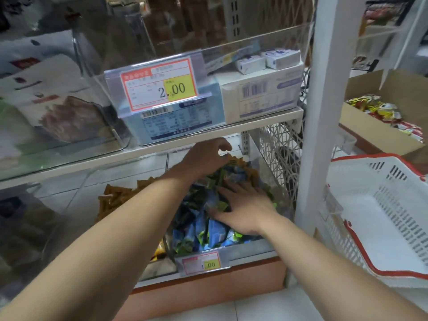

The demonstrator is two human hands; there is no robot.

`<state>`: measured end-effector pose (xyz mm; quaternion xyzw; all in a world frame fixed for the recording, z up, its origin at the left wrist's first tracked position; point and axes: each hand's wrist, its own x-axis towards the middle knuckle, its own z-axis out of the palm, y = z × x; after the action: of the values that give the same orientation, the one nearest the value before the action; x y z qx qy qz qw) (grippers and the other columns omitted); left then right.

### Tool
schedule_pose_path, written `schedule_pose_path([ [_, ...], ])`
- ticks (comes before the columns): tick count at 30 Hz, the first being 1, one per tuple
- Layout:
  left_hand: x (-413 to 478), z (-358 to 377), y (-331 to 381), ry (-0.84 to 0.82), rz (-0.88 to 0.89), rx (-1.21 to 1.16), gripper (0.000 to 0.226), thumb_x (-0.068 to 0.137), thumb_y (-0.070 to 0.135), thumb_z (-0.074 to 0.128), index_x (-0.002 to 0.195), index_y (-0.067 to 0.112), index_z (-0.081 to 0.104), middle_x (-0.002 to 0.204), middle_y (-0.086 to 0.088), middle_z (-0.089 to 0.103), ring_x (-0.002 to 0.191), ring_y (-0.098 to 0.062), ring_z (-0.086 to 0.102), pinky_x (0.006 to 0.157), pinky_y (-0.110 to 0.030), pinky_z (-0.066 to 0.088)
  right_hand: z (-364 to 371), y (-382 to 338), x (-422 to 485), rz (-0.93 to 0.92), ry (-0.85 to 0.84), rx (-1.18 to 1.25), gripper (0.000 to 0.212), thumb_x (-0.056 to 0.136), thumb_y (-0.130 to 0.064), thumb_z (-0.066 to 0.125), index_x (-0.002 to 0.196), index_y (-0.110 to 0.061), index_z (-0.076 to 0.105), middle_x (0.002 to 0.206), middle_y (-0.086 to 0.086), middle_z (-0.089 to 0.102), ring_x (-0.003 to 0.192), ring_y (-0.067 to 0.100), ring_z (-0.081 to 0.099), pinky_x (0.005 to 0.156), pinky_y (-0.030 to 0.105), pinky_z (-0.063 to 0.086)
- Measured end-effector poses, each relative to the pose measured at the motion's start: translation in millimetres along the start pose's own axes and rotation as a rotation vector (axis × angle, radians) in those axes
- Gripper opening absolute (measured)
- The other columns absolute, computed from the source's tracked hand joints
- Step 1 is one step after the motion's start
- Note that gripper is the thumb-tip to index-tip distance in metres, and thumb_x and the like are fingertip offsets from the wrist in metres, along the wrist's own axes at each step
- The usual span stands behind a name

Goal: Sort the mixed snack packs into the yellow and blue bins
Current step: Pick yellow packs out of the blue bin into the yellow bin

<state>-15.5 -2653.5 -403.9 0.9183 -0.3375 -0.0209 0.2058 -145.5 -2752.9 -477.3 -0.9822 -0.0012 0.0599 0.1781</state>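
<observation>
Blue crinkled packs [215,230] beneath flat right hand [245,209].

Both arms reach forward — left grip [208,156] curled, pinching an orange pack [232,159]; right grip [245,209] flat, fingers spread.

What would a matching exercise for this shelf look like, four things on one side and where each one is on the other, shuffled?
Things:
1. right hand
2. white basket
3. 2.00 price tag
4. 1.00 price tag

Places:
A. front of the lower bin
B. flat on the blue packs
C. right of the white post
D. up on the upper shelf

Pairs: 1-B, 2-C, 3-D, 4-A
</observation>
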Motion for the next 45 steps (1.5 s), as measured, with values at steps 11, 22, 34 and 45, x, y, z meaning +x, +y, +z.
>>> schedule_pose_path([
  [11, 80, 67, 2, -0.322, -0.043, 0.255, 0.082, 0.074, 0.067, 0.071, 0.14, 0.024, 0.051, 0.137, -0.001, 0.057, 0.122, -0.024, 0.055, 0.098, -0.034, 0.043, 10, 9, -2, -0.028, 0.137, 0.056, 0.08, 0.081, -0.086, 0.022, 0.151, -0.045, 0.025, 0.163, -0.009, 0.023, 0.147, 0.03, 0.023, 0.118, 0.052, 0.02],
  [22, 77, 77, -5, -0.341, 0.034, 0.14, 0.052, 0.061, 0.068, 0.076, 0.097, 0.034, 0.057, 0.099, 0.008, 0.062, 0.086, -0.013, 0.056, 0.072, -0.031, 0.041, 12, 10, -2, -0.025, 0.151, 0.087, 0.08, 0.079, -0.085, 0.024, 0.149, -0.046, 0.03, 0.162, -0.01, 0.026, 0.146, 0.029, 0.026, 0.117, 0.052, 0.021],
  [34, 69, 50, -8, -0.249, -0.05, -0.187, 0.033, 0.085, 0.037, 0.074, 0.108, 0.022, 0.055, 0.1, 0.002, 0.065, 0.091, -0.019, 0.063, 0.079, -0.035, 0.052, 11, 11, -1, -0.017, 0.141, 0.087, 0.078, 0.079, -0.085, 0.024, 0.147, -0.046, 0.031, 0.16, -0.011, 0.03, 0.144, 0.026, 0.03, 0.115, 0.051, 0.024],
  [45, 21, 6, -27, 0.016, -0.13, -0.4, 0.019, 0.099, 0.036, 0.055, 0.114, 0.031, 0.064, 0.114, -0.005, 0.068, 0.1, -0.024, 0.067, 0.085, -0.035, 0.054, -6, 5, -8, -0.01, 0.174, 0.006, 0.076, 0.078, -0.084, 0.033, 0.141, -0.044, 0.045, 0.154, -0.007, 0.04, 0.143, 0.028, 0.031, 0.118, 0.052, 0.019],
])
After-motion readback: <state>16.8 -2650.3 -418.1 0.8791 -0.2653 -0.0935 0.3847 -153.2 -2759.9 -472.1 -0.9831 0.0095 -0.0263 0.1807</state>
